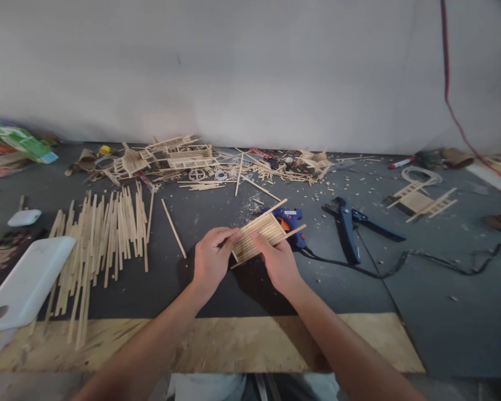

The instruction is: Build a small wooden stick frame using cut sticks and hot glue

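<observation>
We held a small panel of wooden sticks (262, 238) between both hands, lifted just above the dark tabletop (217, 289) near its middle. Our left hand (212, 260) was closed on the panel's near left corner, thumb and fingertips pinching the edge, so the panel ran up and to the right from that hand. Our right hand (278, 262) gripped the lower edge of the same panel, thumb lying across the slats (the fingers below were hidden, so we could not see how they curled). The panel sat tilted, with two longer sticks jutting past its far right end. Directly behind it, partly covered by it, lay a blue glue gun (291, 218), its black cord (421, 260) trailing off to the right. Further right lay blue-handled pliers (347, 225), well apart from our hands. To the left a loose spread of cut sticks (104, 234) lay on the tabletop, beside a white tray (25, 284). Along the wall stood half-built stick models (179, 157) amid scraps, and a small stick frame (421, 201) lay at far right.
</observation>
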Motion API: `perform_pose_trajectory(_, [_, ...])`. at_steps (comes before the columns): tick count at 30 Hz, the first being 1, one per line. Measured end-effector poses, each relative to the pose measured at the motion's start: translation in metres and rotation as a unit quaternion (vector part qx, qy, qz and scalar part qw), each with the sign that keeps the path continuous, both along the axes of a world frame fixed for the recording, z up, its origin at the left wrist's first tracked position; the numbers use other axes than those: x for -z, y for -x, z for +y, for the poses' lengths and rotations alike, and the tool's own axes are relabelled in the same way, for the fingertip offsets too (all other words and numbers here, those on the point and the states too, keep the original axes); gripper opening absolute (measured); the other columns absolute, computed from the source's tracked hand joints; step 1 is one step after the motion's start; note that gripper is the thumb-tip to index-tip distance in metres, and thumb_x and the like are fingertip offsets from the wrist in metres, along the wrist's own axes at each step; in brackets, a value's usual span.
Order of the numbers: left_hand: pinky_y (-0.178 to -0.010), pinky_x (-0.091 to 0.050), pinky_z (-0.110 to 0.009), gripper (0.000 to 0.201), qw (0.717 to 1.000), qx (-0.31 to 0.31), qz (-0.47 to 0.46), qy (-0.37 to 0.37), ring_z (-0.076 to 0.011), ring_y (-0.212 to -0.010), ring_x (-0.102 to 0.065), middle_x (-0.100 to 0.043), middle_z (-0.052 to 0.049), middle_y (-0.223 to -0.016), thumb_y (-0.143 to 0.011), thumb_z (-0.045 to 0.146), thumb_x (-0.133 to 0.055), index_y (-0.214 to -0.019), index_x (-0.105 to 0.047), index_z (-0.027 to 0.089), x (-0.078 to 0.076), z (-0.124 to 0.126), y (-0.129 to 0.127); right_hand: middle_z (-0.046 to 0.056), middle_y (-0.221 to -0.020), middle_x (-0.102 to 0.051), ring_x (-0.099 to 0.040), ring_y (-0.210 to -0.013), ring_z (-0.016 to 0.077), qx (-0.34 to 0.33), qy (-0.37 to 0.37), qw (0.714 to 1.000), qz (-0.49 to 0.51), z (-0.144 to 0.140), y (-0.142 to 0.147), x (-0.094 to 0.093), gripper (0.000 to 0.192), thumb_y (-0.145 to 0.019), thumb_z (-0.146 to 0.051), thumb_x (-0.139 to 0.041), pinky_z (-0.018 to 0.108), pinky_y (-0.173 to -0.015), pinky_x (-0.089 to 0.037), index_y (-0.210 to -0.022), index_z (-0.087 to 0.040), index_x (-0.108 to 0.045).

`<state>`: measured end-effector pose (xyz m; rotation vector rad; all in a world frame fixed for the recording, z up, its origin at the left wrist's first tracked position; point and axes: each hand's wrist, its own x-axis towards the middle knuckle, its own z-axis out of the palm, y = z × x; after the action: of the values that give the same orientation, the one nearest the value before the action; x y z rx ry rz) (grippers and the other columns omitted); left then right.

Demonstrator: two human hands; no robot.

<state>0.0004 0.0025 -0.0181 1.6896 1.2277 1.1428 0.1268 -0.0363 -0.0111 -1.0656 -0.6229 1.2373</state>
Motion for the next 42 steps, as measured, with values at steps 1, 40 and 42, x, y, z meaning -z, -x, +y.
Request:
perform_pose_trajectory(1, [-0.072, -0.044, -0.027, 0.017, 1.0, 0.002, -0.019, 0.018, -0.0157, -0.08, -0.059, -0.066, -0.003, -0.085, -0.075, 0.034, -0.058, -0.08, -0.069, 0.022, 0.0, 0.001, 0.0, 0.001, -0.081, -0.069, -0.062, -0.081, 0.0216, -0.001, -0.001, 1.0, 0.005, 0.0, 0.0, -0.001, 0.016, -0.069, -0.028, -0.065, 0.036, -0.077, -0.047, -0.083, -0.02, -0.068])
perform_pose_trajectory(40, [-0.05, -0.043, -0.023, 0.042, 0.964, 0.153, -0.052, 0.213, -0.0127, -0.053, -0.054, -0.06, -0.001, -0.063, -0.074, 0.05, -0.052, -0.095, -0.062, 0.015, -0.001, 0.001, -0.001, 0.002, -0.073, -0.069, -0.063, -0.07, 0.0208, -0.007, 0.01, 0.997, 0.073, 0.003, -0.011, 0.0, 0.021, -0.066, -0.029, -0.067, 0.035, -0.065, -0.05, -0.085, -0.019, -0.067])
perform_pose_trajectory(42, [-0.05, -0.043, -0.023, 0.042, 0.958, 0.167, -0.052, 0.227, -0.0122, -0.052, -0.053, -0.059, -0.001, -0.062, -0.074, 0.05, -0.052, -0.096, -0.061, 0.015, -0.003, 0.002, -0.001, 0.001, -0.075, -0.069, -0.063, -0.071, 0.0203, -0.001, 0.006, 0.997, 0.077, 0.004, -0.012, -0.001, 0.022, -0.067, -0.028, -0.066, 0.034, -0.066, -0.049, -0.087, -0.02, -0.067])
